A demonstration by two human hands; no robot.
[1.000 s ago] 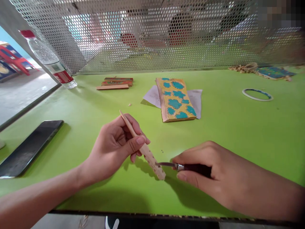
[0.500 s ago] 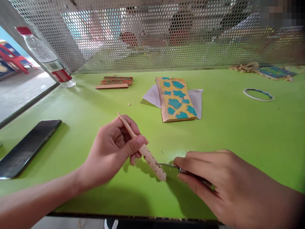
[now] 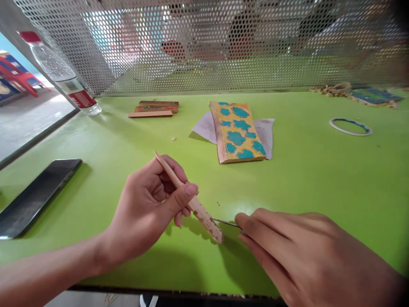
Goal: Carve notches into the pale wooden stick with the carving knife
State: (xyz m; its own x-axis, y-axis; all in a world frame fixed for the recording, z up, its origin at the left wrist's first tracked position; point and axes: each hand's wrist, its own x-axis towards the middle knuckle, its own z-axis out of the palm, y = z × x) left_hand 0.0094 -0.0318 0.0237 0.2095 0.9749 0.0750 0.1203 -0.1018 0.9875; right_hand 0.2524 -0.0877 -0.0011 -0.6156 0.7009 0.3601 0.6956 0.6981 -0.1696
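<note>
Between the thumb and fingers of my left hand [image 3: 147, 209] is a pale wooden stick [image 3: 204, 216], slanting down to the right. Its upper end tapers to a point, and the lower part carries small brown spots and notches along its edges. My right hand [image 3: 297, 251] grips a thin-bladed carving knife [image 3: 227, 222], whose handle is mostly hidden under the fingers. The blade's tip touches the stick's right edge near the lower end. Beyond my hands, a yellow board with turquoise patches [image 3: 238, 134] rests on white paper [image 3: 204, 128].
A black phone [image 3: 41, 194] lies at the left, with a water bottle [image 3: 64, 76] behind it. Painted wooden strips [image 3: 153, 110], a tape ring [image 3: 350, 127] and a rope-edged blue piece [image 3: 375, 96] lie farther back. A perforated metal screen [image 3: 204, 51] borders the green table [image 3: 111, 145].
My right hand has rolled over slightly, now covering more of the knife's handle. The stick has turned a little in my left hand, which stays nearly in place.
</note>
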